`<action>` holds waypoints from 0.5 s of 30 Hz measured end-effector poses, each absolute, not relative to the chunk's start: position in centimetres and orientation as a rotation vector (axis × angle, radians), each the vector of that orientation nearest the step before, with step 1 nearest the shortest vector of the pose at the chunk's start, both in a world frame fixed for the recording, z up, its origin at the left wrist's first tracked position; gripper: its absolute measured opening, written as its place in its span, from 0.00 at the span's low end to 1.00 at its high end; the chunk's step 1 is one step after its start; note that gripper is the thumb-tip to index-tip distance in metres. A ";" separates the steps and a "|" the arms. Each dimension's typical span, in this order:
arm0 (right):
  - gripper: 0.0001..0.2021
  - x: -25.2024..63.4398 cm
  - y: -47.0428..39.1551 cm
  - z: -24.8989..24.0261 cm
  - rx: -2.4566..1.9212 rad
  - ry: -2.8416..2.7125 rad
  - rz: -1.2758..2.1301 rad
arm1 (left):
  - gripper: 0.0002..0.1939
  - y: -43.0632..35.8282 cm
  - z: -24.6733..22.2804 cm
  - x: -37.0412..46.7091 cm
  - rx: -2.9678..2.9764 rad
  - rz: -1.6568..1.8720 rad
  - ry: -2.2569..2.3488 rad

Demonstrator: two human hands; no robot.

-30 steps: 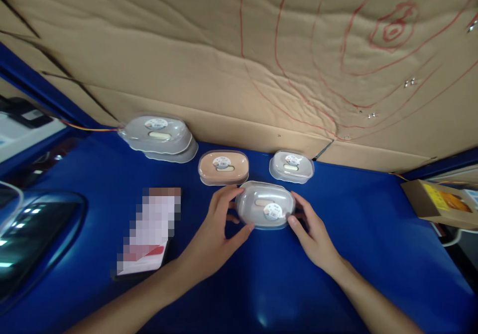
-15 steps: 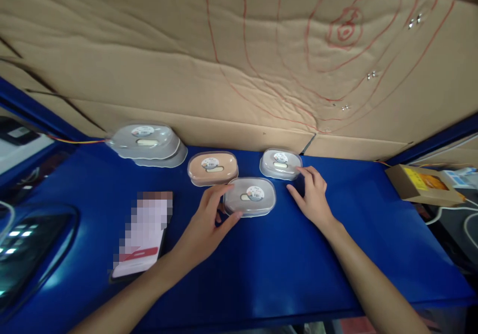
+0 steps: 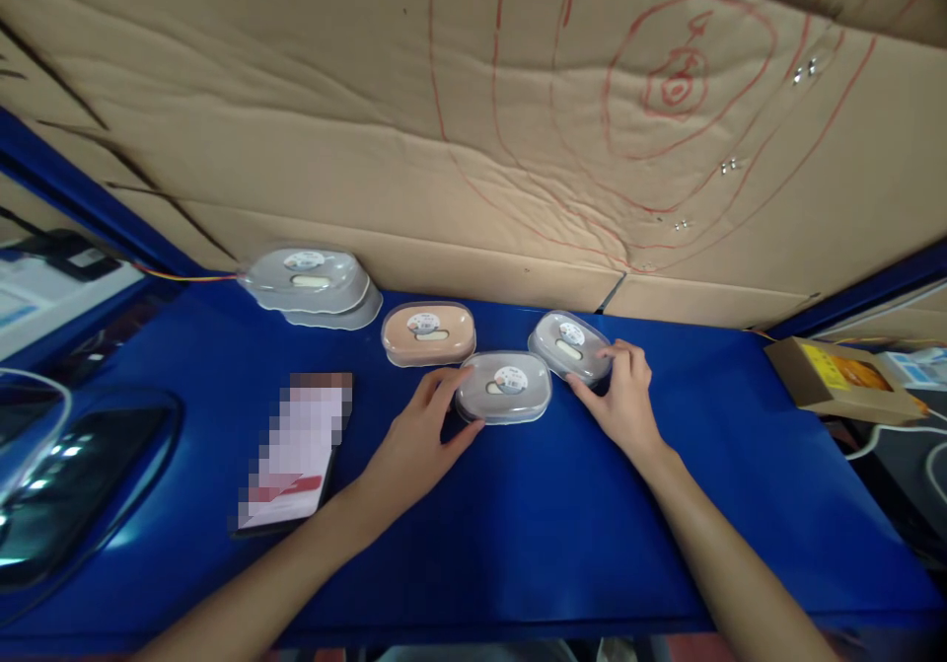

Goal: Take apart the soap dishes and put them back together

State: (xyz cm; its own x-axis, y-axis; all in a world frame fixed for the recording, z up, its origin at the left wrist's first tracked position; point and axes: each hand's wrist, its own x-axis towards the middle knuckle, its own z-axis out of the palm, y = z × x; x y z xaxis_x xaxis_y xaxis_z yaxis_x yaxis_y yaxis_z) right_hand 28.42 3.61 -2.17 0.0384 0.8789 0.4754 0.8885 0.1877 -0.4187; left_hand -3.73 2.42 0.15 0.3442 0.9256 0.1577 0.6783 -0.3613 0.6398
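Observation:
Fingers and thumb of my left hand grip the left end of a grey oval box with a clear lid, which lies on the blue table. My right hand pinches the right end of a smaller grey box, which sits at a slant behind and to the right of the first. An orange box lies behind my left hand, untouched. All three boxes have a round label on the lid.
Larger grey boxes are stacked at the back left. A phone lies left of my left forearm, with a dark glossy device beyond it. Cardboard stands behind the table. An open carton is at the right.
My right hand has closed on the smaller grey box, which has turned and come nearer the front grey box. The view has shifted slightly.

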 end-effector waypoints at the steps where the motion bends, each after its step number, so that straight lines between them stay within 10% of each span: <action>1: 0.31 28.6 3.7 -2.1 -1.652 -1.805 -0.007 | 0.28 2.4 0.3 -3.5 2.174 0.691 1.425; 15: 0.27 30.7 4.4 -1.6 -1.577 -1.365 0.272 | 0.35 6.8 2.2 2.0 2.086 0.643 1.467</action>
State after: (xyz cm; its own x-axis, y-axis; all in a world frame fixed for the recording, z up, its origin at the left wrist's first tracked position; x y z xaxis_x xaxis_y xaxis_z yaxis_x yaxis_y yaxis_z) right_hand 30.70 4.40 -1.59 0.3395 0.8453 0.4126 0.6222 0.1271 -0.7724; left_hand 1.96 6.76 2.15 0.3057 0.9479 0.0898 0.7084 -0.2894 0.6437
